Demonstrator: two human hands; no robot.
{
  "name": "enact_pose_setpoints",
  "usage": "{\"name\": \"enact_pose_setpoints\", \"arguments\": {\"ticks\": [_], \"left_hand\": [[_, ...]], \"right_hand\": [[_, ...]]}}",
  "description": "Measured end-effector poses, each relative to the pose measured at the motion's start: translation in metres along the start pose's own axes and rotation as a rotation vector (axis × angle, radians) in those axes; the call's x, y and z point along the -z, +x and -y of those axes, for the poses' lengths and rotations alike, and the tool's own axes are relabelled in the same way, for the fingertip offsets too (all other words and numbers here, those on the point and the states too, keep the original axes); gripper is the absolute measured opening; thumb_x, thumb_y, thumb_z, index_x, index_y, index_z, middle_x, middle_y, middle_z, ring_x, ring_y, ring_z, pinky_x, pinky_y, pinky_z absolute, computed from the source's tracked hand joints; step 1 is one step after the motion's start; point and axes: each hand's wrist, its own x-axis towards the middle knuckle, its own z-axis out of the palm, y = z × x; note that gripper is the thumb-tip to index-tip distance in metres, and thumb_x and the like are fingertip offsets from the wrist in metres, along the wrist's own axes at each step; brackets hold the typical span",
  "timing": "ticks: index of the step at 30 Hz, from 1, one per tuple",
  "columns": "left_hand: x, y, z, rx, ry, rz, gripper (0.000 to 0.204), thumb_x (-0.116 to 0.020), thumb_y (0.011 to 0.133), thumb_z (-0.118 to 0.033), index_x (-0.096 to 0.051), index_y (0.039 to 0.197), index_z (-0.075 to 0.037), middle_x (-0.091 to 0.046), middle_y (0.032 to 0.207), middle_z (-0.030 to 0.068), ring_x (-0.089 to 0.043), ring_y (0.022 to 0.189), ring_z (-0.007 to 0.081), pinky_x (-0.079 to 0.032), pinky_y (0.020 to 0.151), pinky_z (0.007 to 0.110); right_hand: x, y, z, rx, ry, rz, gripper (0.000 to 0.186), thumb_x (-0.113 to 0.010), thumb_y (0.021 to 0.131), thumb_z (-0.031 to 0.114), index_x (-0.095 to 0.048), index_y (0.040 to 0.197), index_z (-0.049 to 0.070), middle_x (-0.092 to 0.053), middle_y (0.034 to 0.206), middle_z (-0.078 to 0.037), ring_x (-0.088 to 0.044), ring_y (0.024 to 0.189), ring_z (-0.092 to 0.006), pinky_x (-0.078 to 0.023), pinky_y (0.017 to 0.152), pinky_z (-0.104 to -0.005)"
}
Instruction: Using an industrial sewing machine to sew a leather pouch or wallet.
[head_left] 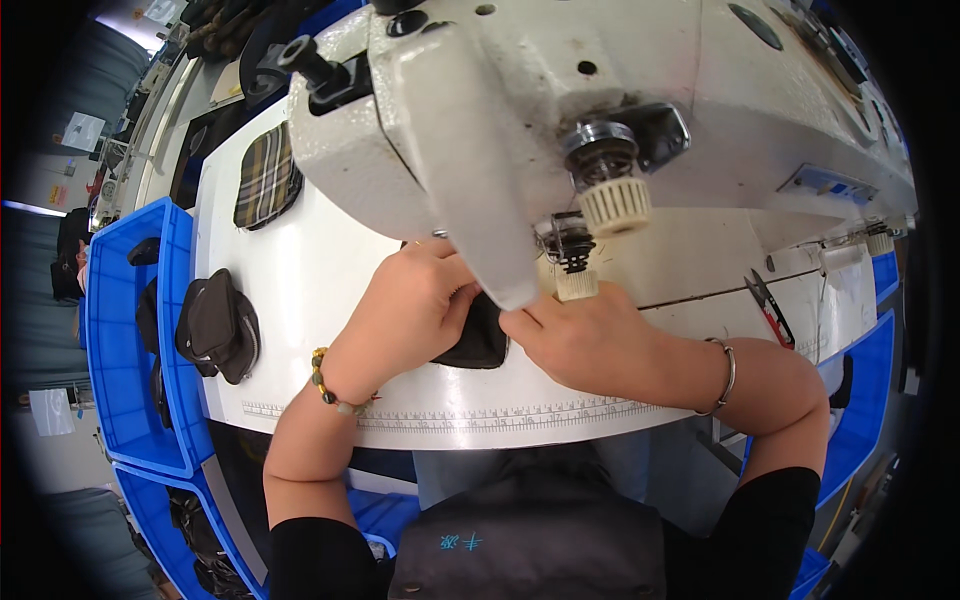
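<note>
small black fabric piece [476,340], flat on white table, under machine head

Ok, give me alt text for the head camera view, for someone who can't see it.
Two bare hands, left hand and right hand, press a black fabric piece under a white sewing machine on a white table. Blue bins stand to the left, red-handled snips to the right.

This is a sewing workshop, a garment or cap factory floor. A large white industrial sewing machine [600,110] with thread tension knobs [612,200] stands on a white worktable [300,270] whose front edge carries a printed ruler [480,412]. Blue plastic bins [115,340] at the left hold dark sewn pieces. A stack of dark pieces [218,325] and a plaid piece [266,178] lie on the table, and red-handled snips [772,310] rest at the right.
</note>
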Motion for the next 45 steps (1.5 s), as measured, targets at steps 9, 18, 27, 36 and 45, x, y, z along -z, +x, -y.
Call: {"name": "enact_pose_setpoints", "arguments": {"ticks": [9,18,27,36,45], "left_hand": [[-0.007,-0.001,-0.014,-0.025,0.204,-0.033,0.027,-0.064,0.080,0.006,-0.072,0.103,-0.004,-0.064,0.086,0.0130,-0.062,0.079,0.0348,-0.051,0.067,0.041],[-0.016,-0.003,-0.008,0.053,0.189,-0.051,0.026,-0.064,0.081,0.007,-0.071,0.104,-0.001,-0.067,0.091,0.0166,-0.065,0.084,0.0372,-0.053,0.069,0.041],[-0.013,0.002,-0.006,0.119,0.131,-0.063,0.014,-0.068,0.084,0.002,-0.072,0.098,0.000,-0.066,0.085,0.0171,-0.064,0.078,0.0373,-0.051,0.066,0.041],[-0.004,0.009,0.002,0.200,-0.158,-0.014,0.010,-0.068,0.088,0.000,-0.070,0.097,0.001,-0.066,0.081,0.0159,-0.060,0.072,0.0278,-0.049,0.068,0.036],[0.006,0.003,0.002,0.196,-0.020,-0.009,0.026,-0.077,0.085,-0.019,-0.070,0.100,0.000,-0.067,0.079,0.0171,-0.063,0.068,0.0286,-0.050,0.063,0.038]], "right_hand": [[0.000,-0.001,0.001,-0.002,0.033,-0.002,0.012,-0.063,0.074,0.009,-0.052,0.078,0.009,-0.054,0.065,-0.003,-0.062,0.058,-0.0168,-0.046,0.045,-0.0309],[0.002,-0.003,0.001,-0.035,-0.002,0.008,0.012,-0.064,0.072,0.011,-0.053,0.076,0.010,-0.055,0.065,-0.002,-0.062,0.057,-0.0163,-0.046,0.045,-0.0307],[0.003,-0.003,-0.004,-0.015,-0.035,-0.027,0.012,-0.064,0.071,0.011,-0.052,0.073,0.010,-0.054,0.060,-0.002,-0.061,0.055,-0.0165,-0.045,0.044,-0.0309],[0.003,0.004,-0.001,0.028,-0.242,-0.157,0.012,-0.065,0.070,0.011,-0.061,0.081,0.007,-0.047,0.060,0.001,-0.052,0.050,-0.0125,-0.040,0.042,-0.0275],[-0.011,-0.005,0.002,0.154,-0.294,-0.201,0.022,-0.065,0.076,0.012,-0.070,0.093,0.000,-0.050,0.067,0.001,-0.050,0.051,-0.0096,-0.036,0.042,-0.0236]]}}
